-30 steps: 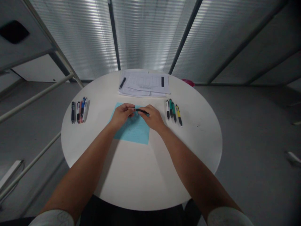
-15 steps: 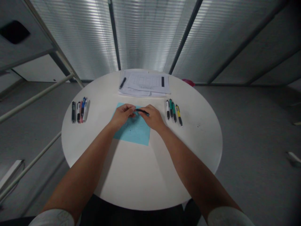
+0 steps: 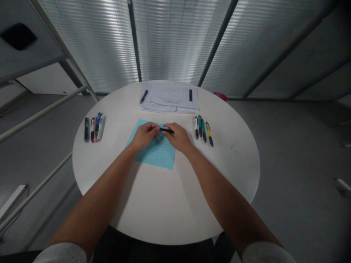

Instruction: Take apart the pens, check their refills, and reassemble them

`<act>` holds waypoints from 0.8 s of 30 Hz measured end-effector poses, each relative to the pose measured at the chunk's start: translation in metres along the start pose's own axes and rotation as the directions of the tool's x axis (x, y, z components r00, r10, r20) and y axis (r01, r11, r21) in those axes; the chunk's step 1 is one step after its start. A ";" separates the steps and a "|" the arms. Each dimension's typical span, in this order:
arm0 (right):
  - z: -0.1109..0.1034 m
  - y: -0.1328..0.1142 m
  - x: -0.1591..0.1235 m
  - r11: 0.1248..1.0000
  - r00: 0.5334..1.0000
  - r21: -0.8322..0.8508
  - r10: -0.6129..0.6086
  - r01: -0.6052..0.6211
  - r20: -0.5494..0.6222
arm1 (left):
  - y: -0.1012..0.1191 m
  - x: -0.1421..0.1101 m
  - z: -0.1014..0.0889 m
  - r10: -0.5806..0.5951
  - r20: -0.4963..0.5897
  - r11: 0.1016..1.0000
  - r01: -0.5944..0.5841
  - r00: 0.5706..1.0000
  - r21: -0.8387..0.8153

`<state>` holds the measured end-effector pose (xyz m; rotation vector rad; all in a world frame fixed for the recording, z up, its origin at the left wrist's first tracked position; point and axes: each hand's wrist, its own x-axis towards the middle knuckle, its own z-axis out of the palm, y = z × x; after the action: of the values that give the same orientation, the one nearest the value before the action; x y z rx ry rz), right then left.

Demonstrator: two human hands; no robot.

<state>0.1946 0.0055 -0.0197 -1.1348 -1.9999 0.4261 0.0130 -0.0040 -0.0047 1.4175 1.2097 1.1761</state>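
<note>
Over a light-blue sheet of paper [image 3: 155, 157] my two hands meet at a slim black pen [image 3: 166, 130], which lies level between them. My right hand [image 3: 179, 137] is closed, gripping the pen's right part between thumb and fingers. The closed fingertips of my left hand [image 3: 145, 135] pinch the pen's left end, which they cover. Whether a small loose part is in those fingertips cannot be seen. Small dark marks, perhaps writing, show faintly on the blue paper.
On the round white table [image 3: 153, 204], several pens [image 3: 92, 128] lie at the left and several more, including green pens [image 3: 202, 128] and a yellow-black pen [image 3: 209, 134], at the right. Behind the hands are stacked printed papers [image 3: 170, 96] with a black pen [image 3: 144, 96] on top.
My left fingertips have shifted slightly right and down, and now cover the small shiny tip visible before at the pen's left end. The pen lies a little more level. My right hand has barely moved.
</note>
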 end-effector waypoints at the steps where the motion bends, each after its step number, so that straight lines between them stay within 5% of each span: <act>1: 0.000 0.000 0.000 1.000 1.000 0.019 0.002 -0.002 -0.012 | 0.000 0.000 0.000 0.004 -0.007 1.000 -0.004 1.000 0.004; 24: -0.002 -0.002 -0.001 0.989 0.990 0.070 -0.122 0.127 -0.068 | 0.006 -0.002 0.001 -0.023 -0.070 0.989 0.013 0.997 -0.145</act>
<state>0.1953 0.0031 -0.0173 -0.9597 -1.9704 0.3919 0.0151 -0.0064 0.0010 1.2638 1.1597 1.2850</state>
